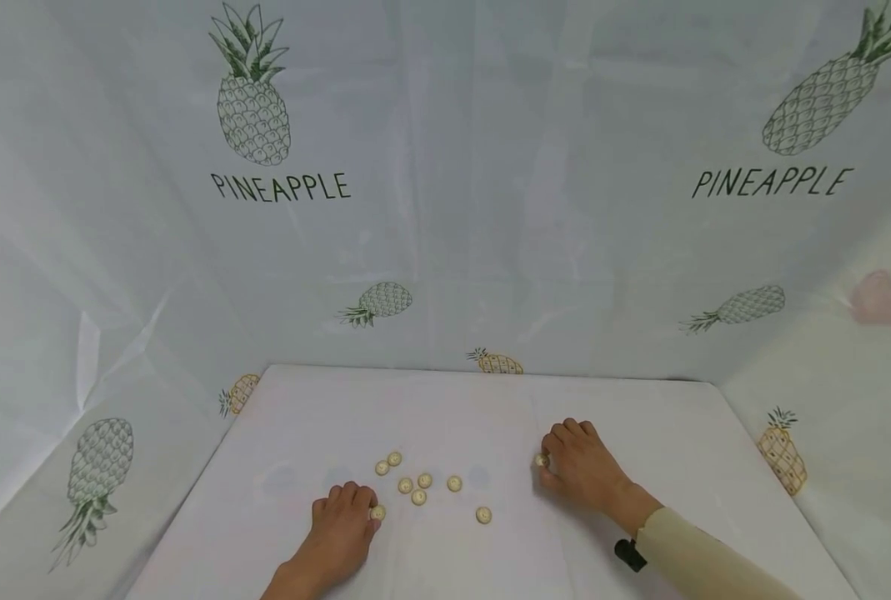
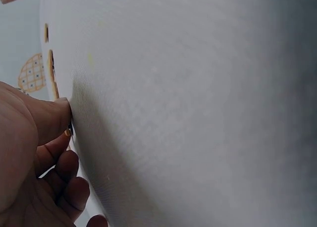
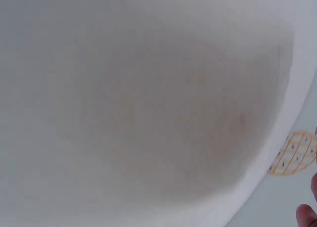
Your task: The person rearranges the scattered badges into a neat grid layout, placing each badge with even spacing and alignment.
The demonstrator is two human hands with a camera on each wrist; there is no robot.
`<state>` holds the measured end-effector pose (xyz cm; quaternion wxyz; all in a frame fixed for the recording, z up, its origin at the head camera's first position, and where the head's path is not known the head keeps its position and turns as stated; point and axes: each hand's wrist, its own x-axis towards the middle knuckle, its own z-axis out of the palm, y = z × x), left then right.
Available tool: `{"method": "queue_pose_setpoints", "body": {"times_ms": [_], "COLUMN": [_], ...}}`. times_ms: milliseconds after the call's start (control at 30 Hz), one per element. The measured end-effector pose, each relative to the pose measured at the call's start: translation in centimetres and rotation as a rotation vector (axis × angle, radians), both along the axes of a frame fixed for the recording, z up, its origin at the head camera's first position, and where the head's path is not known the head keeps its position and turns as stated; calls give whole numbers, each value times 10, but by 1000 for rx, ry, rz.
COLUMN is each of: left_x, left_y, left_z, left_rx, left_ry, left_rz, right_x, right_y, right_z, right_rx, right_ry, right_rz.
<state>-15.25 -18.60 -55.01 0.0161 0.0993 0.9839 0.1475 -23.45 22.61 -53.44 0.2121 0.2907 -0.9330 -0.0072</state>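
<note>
Small round pale-yellow discs, each with a mark on its face, lie on a white-covered table. My left hand (image 1: 340, 532) pinches one disc (image 1: 377, 512) between thumb and forefinger at the table surface, left of the group. Its thumb (image 2: 54, 115) presses near a thin disc edge (image 2: 68, 132) in the left wrist view, other fingers curled behind. On the right, my right hand (image 1: 583, 467) pinches another disc (image 1: 541, 460) by thumb and fingers. Only a few fingertips (image 3: 307, 214) of that hand show at the right wrist view's edge; its disc is out of sight there.
Between the hands lie several loose discs, among them a pair (image 1: 394, 458) at the back and a single one (image 1: 483, 515) nearer the front. White cloth walls (image 1: 445, 208) with pineapple prints stand around the table (image 1: 640, 417). A black strap end (image 1: 629, 555) hangs by the right sleeve.
</note>
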Motion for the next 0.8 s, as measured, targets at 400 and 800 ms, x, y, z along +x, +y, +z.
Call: {"method": "queue_pose_setpoints", "body": {"times_ms": [400, 800], "left_x": [1, -1], "left_y": [-1, 0], "left_z": [1, 2], "left_rx": [0, 16], "left_ry": [-22, -34], "left_rz": [20, 19], "right_x": [-63, -83], "right_y": [-5, -13], "right_z": [-1, -7], "right_rx": [-16, 11], "right_ry": [27, -90], "right_rz": [17, -45]}}
